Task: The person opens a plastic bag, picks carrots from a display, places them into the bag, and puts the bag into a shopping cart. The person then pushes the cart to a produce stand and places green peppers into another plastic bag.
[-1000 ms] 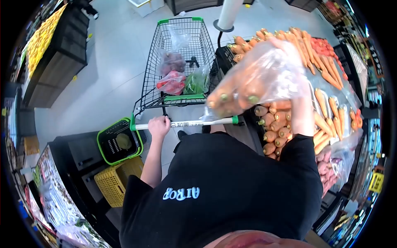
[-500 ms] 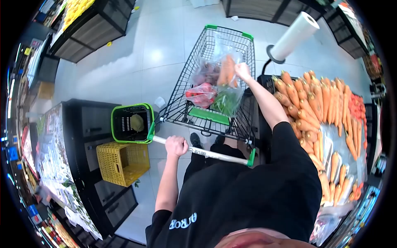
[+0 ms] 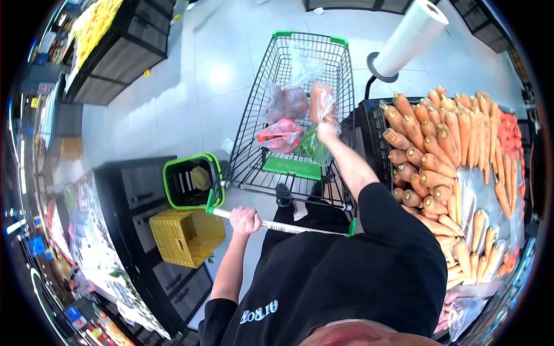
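My left hand [image 3: 245, 220] is wrapped around the white handle bar [image 3: 294, 229] of a black wire shopping cart [image 3: 254, 104] with green corner caps. My right hand [image 3: 328, 129] reaches into the cart, closed on the near end of a clear plastic bag of carrots [image 3: 322, 102]. Left of it lie a bag of dark reddish-purple produce [image 3: 287, 104] and a bag of red produce [image 3: 280, 135]. Just below my right hand sits a bag of green vegetables [image 3: 314, 145]. Some clear plastic [image 3: 304, 66] lies at the cart's far end.
Heaped carrots [image 3: 433, 150] fill the stand on the right. Behind it rises a roll of plastic bags [image 3: 408, 40] on a post. To the left are a green-rimmed black basket [image 3: 193, 181], a yellow crate [image 3: 186, 236] and a dark display counter [image 3: 135, 196].
My right hand has moved toward me, from the carrot bag's right side to its near end. My left hand keeps its grip on the handle. The whole view has shifted slightly.
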The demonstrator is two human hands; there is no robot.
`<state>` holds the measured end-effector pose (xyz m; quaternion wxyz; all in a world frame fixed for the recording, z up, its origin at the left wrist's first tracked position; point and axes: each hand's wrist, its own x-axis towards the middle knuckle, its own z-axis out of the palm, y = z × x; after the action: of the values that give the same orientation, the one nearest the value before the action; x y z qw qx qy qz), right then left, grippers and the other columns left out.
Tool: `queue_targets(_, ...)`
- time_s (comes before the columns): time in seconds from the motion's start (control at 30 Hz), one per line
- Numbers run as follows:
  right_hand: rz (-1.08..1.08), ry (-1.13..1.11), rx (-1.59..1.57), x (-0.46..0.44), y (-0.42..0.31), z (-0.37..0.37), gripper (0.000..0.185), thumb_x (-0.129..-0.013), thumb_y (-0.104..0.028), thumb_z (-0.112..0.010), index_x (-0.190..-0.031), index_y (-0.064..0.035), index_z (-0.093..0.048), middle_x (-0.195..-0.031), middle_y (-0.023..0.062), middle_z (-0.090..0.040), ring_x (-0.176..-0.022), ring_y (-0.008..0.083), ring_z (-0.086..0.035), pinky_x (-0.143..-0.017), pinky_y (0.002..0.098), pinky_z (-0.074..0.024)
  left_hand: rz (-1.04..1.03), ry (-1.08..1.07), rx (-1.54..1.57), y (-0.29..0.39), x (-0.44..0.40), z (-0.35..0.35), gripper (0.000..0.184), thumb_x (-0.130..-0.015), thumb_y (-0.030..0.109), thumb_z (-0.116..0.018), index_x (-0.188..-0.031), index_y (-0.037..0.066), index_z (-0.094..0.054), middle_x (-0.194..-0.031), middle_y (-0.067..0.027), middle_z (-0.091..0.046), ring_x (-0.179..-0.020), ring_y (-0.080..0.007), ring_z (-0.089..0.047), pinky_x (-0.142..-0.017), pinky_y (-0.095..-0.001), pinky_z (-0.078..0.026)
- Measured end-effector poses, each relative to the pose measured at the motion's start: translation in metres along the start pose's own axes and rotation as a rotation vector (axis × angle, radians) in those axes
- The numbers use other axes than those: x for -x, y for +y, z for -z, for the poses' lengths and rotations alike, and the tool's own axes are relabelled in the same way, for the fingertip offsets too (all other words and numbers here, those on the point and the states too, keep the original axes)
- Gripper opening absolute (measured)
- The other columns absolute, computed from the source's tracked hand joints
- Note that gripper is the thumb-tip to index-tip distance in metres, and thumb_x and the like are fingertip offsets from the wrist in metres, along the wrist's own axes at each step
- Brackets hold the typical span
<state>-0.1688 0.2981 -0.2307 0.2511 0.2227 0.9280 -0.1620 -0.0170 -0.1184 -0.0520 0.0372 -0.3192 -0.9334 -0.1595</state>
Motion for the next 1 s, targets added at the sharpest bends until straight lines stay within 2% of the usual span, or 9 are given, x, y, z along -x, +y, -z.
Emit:
queue_targets(0.07, 0.131, -0.04, 0.028, 0.032, -0.013, -0.01, 0.023, -0.086, -0.017, -0.058, -0.097, -0.0038, -0.073, -0.102, 0.0215, -0.072, -0.097, 0.0378, -0.071, -0.083, 0.047, -0.0571, -0.041, -0.005, -0.014, -0.003, -0.003, 0.0, 0.019, -0.069, 0.025, -0.061, -0.056, 0.017, -0.049, -0.056, -0.0012, -0.047, -0.051, -0.024, -0.047, -0.052, -0.0381, -0.034)
queue_targets(0.27, 0.185, -0.227, -0.187, 0.161, -0.017, 0.029, 0.056, -0.093, -0.053, -0.054, -0.085, -0.0009, -0.073, -0.085, 0.0212, -0.072, -0.084, 0.0387, -0.071, -0.076, 0.0499, -0.0565, -0.065, -0.102, -0.067, -0.026, -0.012, -0.022, 0.019, -0.07, 0.024, -0.063, -0.054, 0.018, -0.054, -0.057, -0.0033, -0.054, -0.053, -0.0267, -0.055, -0.052, -0.0421, -0.041)
queue_targets(0.33, 0.205, -0.065, -0.15, 0.194, 0.001, 0.016, 0.054, -0.096, -0.051, -0.052, -0.085, -0.0025, -0.074, -0.078, 0.0162, -0.073, -0.078, 0.0379, -0.071, -0.075, 0.0487, -0.0561, -0.178, -0.04, 0.015, -0.029, -0.034, -0.01, 0.021, -0.072, 0.024, -0.063, -0.055, 0.018, -0.052, -0.057, -0.0027, -0.053, -0.053, -0.026, -0.055, -0.051, -0.0418, -0.041)
queue_targets(0.4, 0.181, -0.175, -0.262, 0.22, 0.013, 0.026, 0.05, -0.095, -0.046, -0.054, -0.083, -0.0021, -0.074, -0.086, 0.0163, -0.072, -0.082, 0.0372, -0.069, -0.077, 0.0477, -0.055, -0.25, -0.017, 0.017, -0.038, -0.05, -0.011, 0.022, -0.075, 0.023, -0.062, -0.057, 0.018, -0.051, -0.059, -0.0007, -0.053, -0.055, -0.0235, -0.054, -0.052, -0.0395, -0.041)
queue_targets(0.47, 0.312, 0.174, -0.259, 0.248, 0.016, 0.029, 0.039, -0.093, -0.038, -0.058, -0.089, -0.0023, -0.072, -0.093, 0.0164, -0.07, -0.092, 0.0354, -0.067, -0.081, 0.047, -0.0532, -0.298, 0.022, 0.052, -0.049, -0.066, -0.012, 0.023, -0.077, 0.024, -0.062, -0.057, 0.018, -0.052, -0.06, 0.0, -0.054, -0.057, -0.0231, -0.054, -0.053, -0.0387, -0.041)
queue_targets(0.63, 0.17, 0.441, -0.228, 0.281, 0.005, 0.033, 0.029, -0.086, -0.03, -0.067, -0.098, -0.0034, -0.067, -0.097, 0.0154, -0.066, -0.097, 0.035, -0.064, -0.086, 0.0467, -0.0505, -0.348, 0.003, 0.13, -0.073, -0.103, -0.013, 0.015, -0.083, 0.022, -0.063, -0.069, 0.02, -0.064, -0.069, 0.0028, -0.063, -0.062, -0.0213, -0.059, -0.056, -0.0385, -0.046)
queue_targets(0.83, 0.04, 0.565, -0.046, 0.255, -0.022, 0.029, 0.027, -0.085, -0.028, -0.068, -0.094, -0.0031, -0.067, -0.099, 0.0133, -0.066, -0.099, 0.0328, -0.062, -0.09, 0.0435, -0.048, -0.248, 0.232, 0.429, -0.094, -0.169, -0.006, 0.011, -0.087, 0.009, -0.067, -0.097, 0.012, -0.072, -0.109, -0.0038, -0.068, -0.09, -0.0243, -0.065, -0.071, -0.0358, -0.053)
queue_targets(0.97, 0.044, 0.83, -0.233, 0.271, -0.046, 0.045, 0.018, -0.088, -0.02, -0.065, -0.09, -0.0031, -0.07, -0.101, 0.0107, -0.068, -0.1, 0.0316, -0.063, -0.092, 0.0414, -0.0474, 0.097, 0.095, 1.035, -0.125, -0.22, -0.004, 0.014, -0.09, 0.013, -0.071, -0.102, 0.007, -0.072, -0.122, -0.0116, -0.065, -0.115, -0.0264, -0.057, -0.085, -0.0346, -0.052)
queue_targets(1.0, 0.042, 0.857, -0.206, 0.276, -0.043, 0.04, 0.017, -0.089, -0.019, -0.065, -0.089, -0.0028, -0.07, -0.101, 0.0107, -0.069, -0.101, 0.0313, -0.063, -0.093, 0.0405, -0.0474, -0.065, 0.217, 0.816, -0.141, -0.237, -0.004, 0.008, -0.088, 0.01, -0.072, -0.094, 0.007, -0.074, -0.112, -0.0091, -0.069, -0.111, -0.026, -0.06, -0.086, -0.0376, -0.051)
